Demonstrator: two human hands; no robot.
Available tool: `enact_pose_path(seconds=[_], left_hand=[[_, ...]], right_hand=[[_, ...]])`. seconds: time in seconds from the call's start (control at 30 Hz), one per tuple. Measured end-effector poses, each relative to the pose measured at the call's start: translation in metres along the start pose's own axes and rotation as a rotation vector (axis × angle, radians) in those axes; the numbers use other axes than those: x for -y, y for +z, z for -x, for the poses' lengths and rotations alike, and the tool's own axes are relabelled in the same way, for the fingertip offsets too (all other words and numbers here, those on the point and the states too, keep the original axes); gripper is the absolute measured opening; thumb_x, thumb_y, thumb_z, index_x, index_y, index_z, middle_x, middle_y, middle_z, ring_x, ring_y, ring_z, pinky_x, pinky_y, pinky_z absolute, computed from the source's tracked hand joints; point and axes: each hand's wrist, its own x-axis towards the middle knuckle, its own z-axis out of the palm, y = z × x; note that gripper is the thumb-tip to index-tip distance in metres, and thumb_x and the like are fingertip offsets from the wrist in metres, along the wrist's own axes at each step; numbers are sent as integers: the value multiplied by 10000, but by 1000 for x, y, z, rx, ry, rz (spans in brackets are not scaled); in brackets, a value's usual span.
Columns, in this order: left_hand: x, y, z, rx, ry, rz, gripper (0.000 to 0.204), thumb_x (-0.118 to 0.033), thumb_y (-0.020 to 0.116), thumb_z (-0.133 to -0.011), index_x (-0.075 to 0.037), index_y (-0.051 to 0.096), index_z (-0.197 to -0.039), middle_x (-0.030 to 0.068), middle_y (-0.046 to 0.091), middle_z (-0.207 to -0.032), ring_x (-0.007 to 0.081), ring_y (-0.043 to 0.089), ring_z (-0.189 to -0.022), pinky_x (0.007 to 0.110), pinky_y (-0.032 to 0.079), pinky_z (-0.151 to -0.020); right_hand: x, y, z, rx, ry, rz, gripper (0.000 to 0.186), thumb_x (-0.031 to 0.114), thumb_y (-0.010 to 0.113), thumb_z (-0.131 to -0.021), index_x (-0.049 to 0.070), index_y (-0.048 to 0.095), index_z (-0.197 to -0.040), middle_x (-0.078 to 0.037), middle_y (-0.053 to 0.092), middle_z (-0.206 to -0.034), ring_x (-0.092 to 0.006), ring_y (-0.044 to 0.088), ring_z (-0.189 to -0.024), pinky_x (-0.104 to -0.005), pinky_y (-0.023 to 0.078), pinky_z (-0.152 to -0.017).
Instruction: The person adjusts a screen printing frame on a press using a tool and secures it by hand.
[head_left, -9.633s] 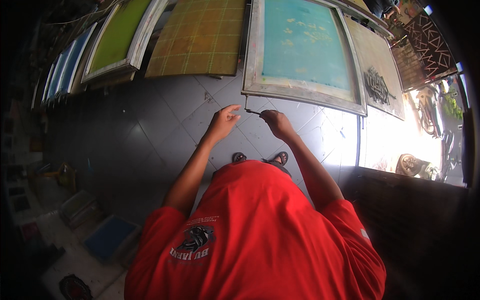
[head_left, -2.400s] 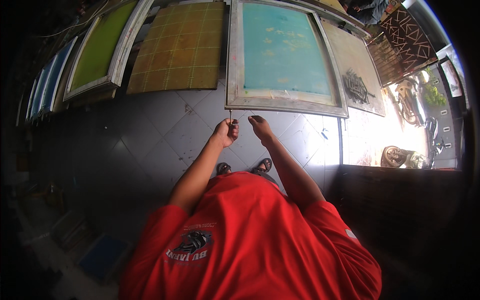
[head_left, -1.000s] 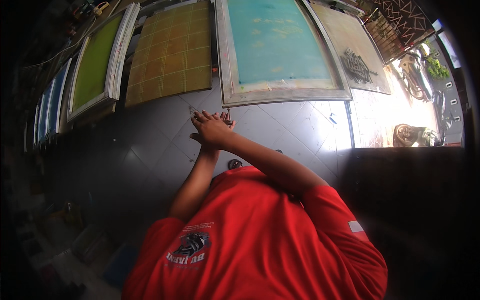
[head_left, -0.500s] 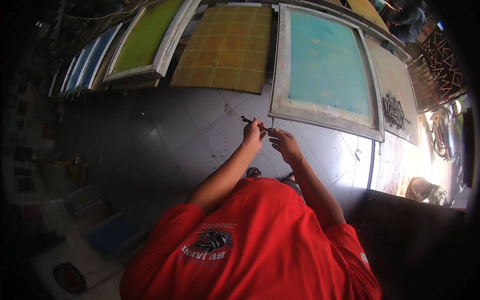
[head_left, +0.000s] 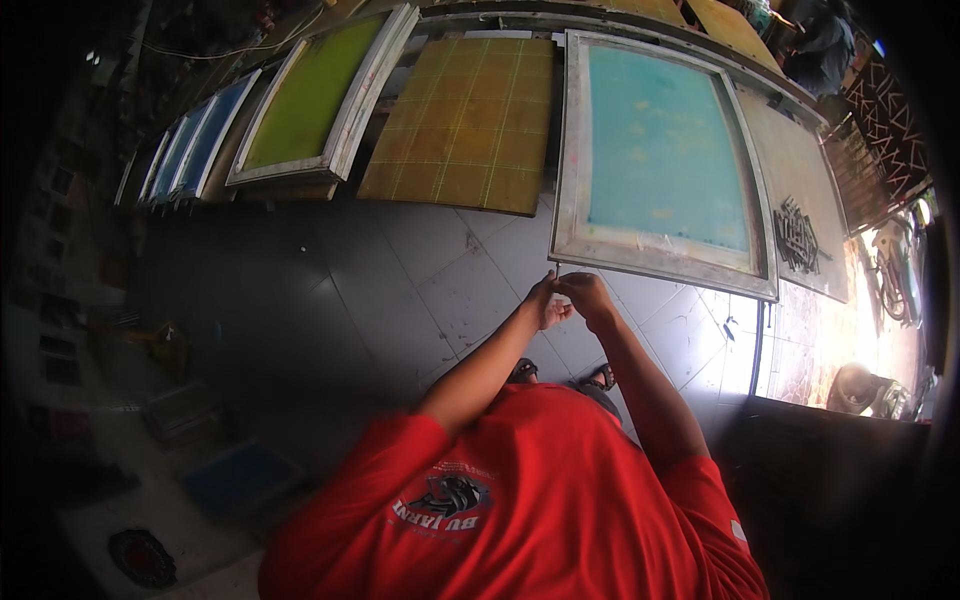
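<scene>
Both of my hands are raised together under the near left corner of a turquoise screen printing frame [head_left: 665,150] with a pale, worn border. A thin bolt [head_left: 557,268] juts down from that corner to my fingertips. My right hand [head_left: 588,296] is closed, its fingertips pinched close to the bolt's lower end; what they hold is hidden. Beside it, my left hand [head_left: 545,303] has its thumb up near the bolt and its other fingers curled below. Whatever lies in the left hand cannot be made out, and no spanner shows now.
A brown board with a yellow grid [head_left: 465,125] and a green screen frame [head_left: 315,95] lie to the left, with blue frames [head_left: 205,140] beyond. A beige board with a dark print [head_left: 795,240] adjoins on the right. Grey floor tiles [head_left: 400,290] lie below. A dark surface [head_left: 830,460] stands near right.
The spanner that stuck out from my left hand has gone from sight. My hands have drawn closer together, nearer to the bolt. The whole view has shifted slightly.
</scene>
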Motion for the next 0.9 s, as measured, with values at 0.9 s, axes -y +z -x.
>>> enact_pose_path(seconds=[0.9], left_hand=[[28,-126,143,-396,336,-31,424,-438,411,-941,-63,493,-1123,77,537,-1083,201,523,-961,335,402,-836]], right_hand=[[-29,31,1,79,75,-504,285,288,617,-866,8,669,-876,-51,655,-822,-137,582,-711,-271,469,-648]])
